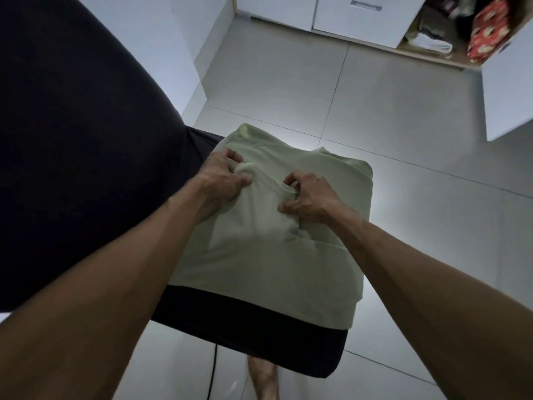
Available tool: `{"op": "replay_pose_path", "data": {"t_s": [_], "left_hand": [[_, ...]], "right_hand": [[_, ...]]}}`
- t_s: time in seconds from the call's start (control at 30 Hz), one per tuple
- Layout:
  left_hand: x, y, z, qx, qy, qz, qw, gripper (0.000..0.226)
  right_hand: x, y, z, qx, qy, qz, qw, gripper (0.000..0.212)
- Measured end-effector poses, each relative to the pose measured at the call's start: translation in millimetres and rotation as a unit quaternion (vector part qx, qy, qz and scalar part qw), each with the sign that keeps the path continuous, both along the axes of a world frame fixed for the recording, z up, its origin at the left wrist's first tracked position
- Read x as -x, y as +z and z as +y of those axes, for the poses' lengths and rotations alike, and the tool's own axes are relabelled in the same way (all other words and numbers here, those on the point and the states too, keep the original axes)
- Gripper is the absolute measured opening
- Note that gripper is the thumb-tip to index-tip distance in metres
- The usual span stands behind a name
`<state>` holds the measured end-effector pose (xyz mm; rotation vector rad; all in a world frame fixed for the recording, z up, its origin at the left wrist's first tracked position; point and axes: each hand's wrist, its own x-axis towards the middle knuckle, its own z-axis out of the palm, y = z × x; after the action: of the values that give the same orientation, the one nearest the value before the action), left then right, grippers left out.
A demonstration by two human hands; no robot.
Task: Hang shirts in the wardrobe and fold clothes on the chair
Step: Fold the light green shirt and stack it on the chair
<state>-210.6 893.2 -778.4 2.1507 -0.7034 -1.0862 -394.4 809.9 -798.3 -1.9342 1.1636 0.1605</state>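
Landmark: the dark chair (pixel 259 342), seen from above, seat toward the bottom of the view, tall dark backrest filling the left side.

A pale green garment (pixel 268 255) lies spread over the chair seat, covering most of it; a dark strip of seat shows along the near edge. The cloth is partly folded, with a layered edge at the far right corner of the seat.

Left hand (pixel 222 180), over the far left part of the seat beside the backrest: fingers curled tight, a bunched ridge of the green cloth pinched between thumb and fingers. Forearm bare, running up from the lower left.

Right hand (pixel 308 197), just right of the left one, over the middle of the seat: fingers likewise clenched on a fold of the same cloth, knuckles up. The two grips sit near each other, a short span of gathered fabric between them.

Below the chair's front edge, a bare foot (pixel 264 379) stands on the pale tiled floor (pixel 403 125), with a thin dark cord beside it.

Beyond the chair, far right: an open white wardrobe (pixel 360 21) with stacked clothes in a low compartment, and a red patterned item (pixel 487 33) at its edge.
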Motion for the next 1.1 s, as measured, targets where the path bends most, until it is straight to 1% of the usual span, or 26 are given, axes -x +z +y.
{"op": "replay_pose_path", "data": {"t_s": [0.07, 0.17, 0.23, 0.33, 0.37, 0.4, 0.43, 0.47, 0.5, 0.53, 0.57, 0.6, 0.67, 0.7, 0.73, 0.8, 0.87, 0.97, 1.03, 1.1], "left_hand": [[0.5, 2.2, 5.4, 0.010, 0.026, 0.030, 0.999, 0.047], [-0.2, 9.8, 19.4, 0.064, 0.055, 0.043, 0.995, 0.053], [1.0, 20.1, 34.3, 0.105, 0.048, 0.056, 0.992, 0.056], [-3.8, 31.0, 69.8, 0.102, 0.016, 0.047, 0.994, 0.058], [-6.6, 33.2, 83.9, 0.089, -0.009, 0.043, 0.995, 0.057], [-9.8, 33.0, 98.8, 0.060, -0.046, 0.034, 0.997, 0.055], [-11.5, 33.5, 113.1, 0.011, -0.095, 0.012, 0.995, 0.051], [-12.5, 34.8, 126.9, -0.058, -0.146, -0.031, 0.987, 0.046], [-12.3, 35.4, 140.1, -0.133, -0.182, -0.078, 0.971, 0.041], [-10.5, 35.2, 150.9, -0.189, -0.189, -0.120, 0.956, 0.038], [-7.6, 33.2, 158.3, -0.214, -0.176, -0.146, 0.950, 0.035], [-4.1, 29.7, 161.4, -0.208, -0.149, -0.157, 0.954, 0.030], [6.8, 22.0, 155.4, -0.178, -0.093, -0.176, 0.964, 0.015], [13.0, 18.8, 148.0, -0.174, -0.081, -0.194, 0.962, 0.016], [18.1, 13.7, 140.7, -0.177, -0.075, -0.209, 0.959, 0.025], [26.9, 0.3, 125.7, -0.195, -0.061, -0.239, 0.949, 0.039], [29.4, -11.5, 114.6, -0.207, -0.006, -0.211, 0.955, 0.041], [28.3, -18.5, 104.5, -0.188, 0.091, -0.134, 0.969, 0.029], [24.8, -16.9, 96.9, -0.158, 0.116, -0.112, 0.974, 0.025], [19.9, -14.4, 88.3, -0.133, 0.117, -0.112, 0.978, 0.027]], "right_hand": [[4.6, 2.6, 4.1, 0.010, -0.027, -0.020, 0.999, 0.041], [14.1, 12.2, 15.6, 0.049, -0.075, -0.083, 0.992, 0.028], [21.9, 20.1, 31.6, 0.093, -0.070, -0.116, 0.986, 0.017], [36.0, 29.6, 70.1, 0.172, -0.016, -0.171, 0.970, 0.014], [41.1, 31.8, 84.8, 0.179, 0.023, -0.183, 0.966, 0.017], [47.1, 33.4, 99.6, 0.161, 0.076, -0.171, 0.969, 0.022], [53.4, 35.8, 112.6, 0.134, 0.135, -0.132, 0.973, 0.029], [60.1, 37.4, 123.4, 0.105, 0.186, -0.082, 0.973, 0.037], [67.4, 36.7, 132.4, 0.074, 0.217, -0.037, 0.973, 0.045], [73.7, 35.7, 139.8, 0.041, 0.215, -0.008, 0.976, 0.049], [77.9, 34.7, 144.8, 0.018, 0.186, 0.004, 0.982, 0.050], [79.6, 33.2, 147.3, 0.010, 0.139, 0.002, 0.990, 0.047], [77.2, 27.2, 147.1, 0.038, 0.030, -0.014, 0.999, 0.035], [73.8, 23.7, 145.3, 0.053, -0.020, -0.023, 0.998, 0.031], [69.3, 21.4, 142.8, 0.060, -0.063, -0.030, 0.996, 0.031], [61.1, 15.8, 137.4, 0.051, -0.119, -0.030, 0.991, 0.038], [52.6, 11.9, 133.6, 0.029, -0.151, -0.027, 0.988, 0.040], [46.7, 3.8, 130.9, 0.006, -0.185, -0.027, 0.982, 0.028], [48.6, -0.1, 128.9, 0.001, -0.221, -0.052, 0.974, 0.021], [51.9, -1.5, 127.6, 0.018, -0.225, -0.056, 0.972, 0.013]]}}
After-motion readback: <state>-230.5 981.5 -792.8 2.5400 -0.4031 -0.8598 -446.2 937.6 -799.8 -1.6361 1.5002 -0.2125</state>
